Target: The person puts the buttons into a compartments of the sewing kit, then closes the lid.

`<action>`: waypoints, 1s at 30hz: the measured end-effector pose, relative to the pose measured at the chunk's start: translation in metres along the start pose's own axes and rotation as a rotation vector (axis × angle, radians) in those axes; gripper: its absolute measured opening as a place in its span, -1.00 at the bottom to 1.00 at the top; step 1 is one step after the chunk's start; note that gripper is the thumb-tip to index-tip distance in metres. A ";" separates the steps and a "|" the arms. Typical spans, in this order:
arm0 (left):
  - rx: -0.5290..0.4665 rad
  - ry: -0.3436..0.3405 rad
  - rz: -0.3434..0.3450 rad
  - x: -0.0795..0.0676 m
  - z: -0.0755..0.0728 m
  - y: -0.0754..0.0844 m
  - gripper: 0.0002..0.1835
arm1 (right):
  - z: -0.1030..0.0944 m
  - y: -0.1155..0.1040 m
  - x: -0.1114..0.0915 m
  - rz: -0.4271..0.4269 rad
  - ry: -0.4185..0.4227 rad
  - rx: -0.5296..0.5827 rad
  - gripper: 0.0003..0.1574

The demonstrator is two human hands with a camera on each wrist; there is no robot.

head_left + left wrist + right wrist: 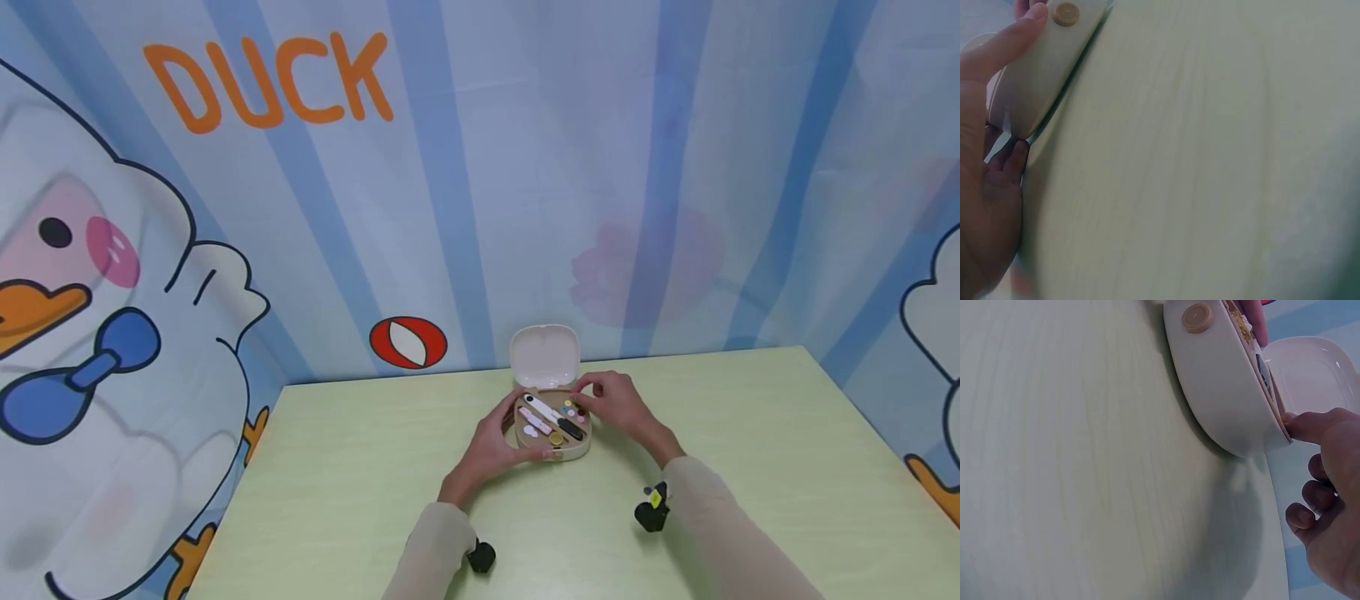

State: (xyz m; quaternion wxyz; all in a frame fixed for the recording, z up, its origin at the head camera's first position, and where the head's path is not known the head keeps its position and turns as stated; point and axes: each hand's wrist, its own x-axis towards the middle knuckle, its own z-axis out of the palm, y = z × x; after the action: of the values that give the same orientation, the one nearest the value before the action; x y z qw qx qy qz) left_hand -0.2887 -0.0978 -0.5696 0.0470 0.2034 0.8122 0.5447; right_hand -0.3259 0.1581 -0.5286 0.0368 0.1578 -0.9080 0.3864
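A small white sewing kit case (573, 452) stands on the table with its lid (545, 356) raised at the back. Inside its tan tray lie a white seam ripper-like tool (540, 407) with a black end (572, 429), a pink-and-white stick (534, 419), a gold round piece (556, 437) and several coloured buttons (568, 405). My left hand (491, 446) grips the case from the left, thumb along the front beside the round tan clasp (1065, 14). At the back right corner, my right hand (617, 404) pinches the tray's tan edge (1277, 403), its other fingers curled below.
The pale wood-grain table (360, 475) extends around the case. Its back edge meets a blue striped backdrop (517, 167) with printed duck pictures, close behind the lid. Black wrist cameras (651, 512) hang at both sleeves.
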 end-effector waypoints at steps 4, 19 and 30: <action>-0.011 0.001 0.026 0.000 0.001 0.001 0.11 | -0.001 -0.003 -0.002 0.003 -0.005 -0.007 -0.84; -0.039 -0.003 0.019 -0.003 0.000 0.012 0.13 | -0.026 0.006 -0.027 -0.088 0.027 0.006 -0.76; -0.029 -0.008 0.019 0.000 -0.001 -0.001 0.15 | -0.046 0.020 -0.058 -0.133 -0.076 0.013 -0.70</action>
State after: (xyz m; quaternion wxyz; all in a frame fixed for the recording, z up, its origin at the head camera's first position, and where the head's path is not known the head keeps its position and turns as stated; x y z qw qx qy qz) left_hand -0.2892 -0.0990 -0.5699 0.0480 0.2124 0.8022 0.5560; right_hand -0.2800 0.2184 -0.5211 0.0266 0.2326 -0.8937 0.3828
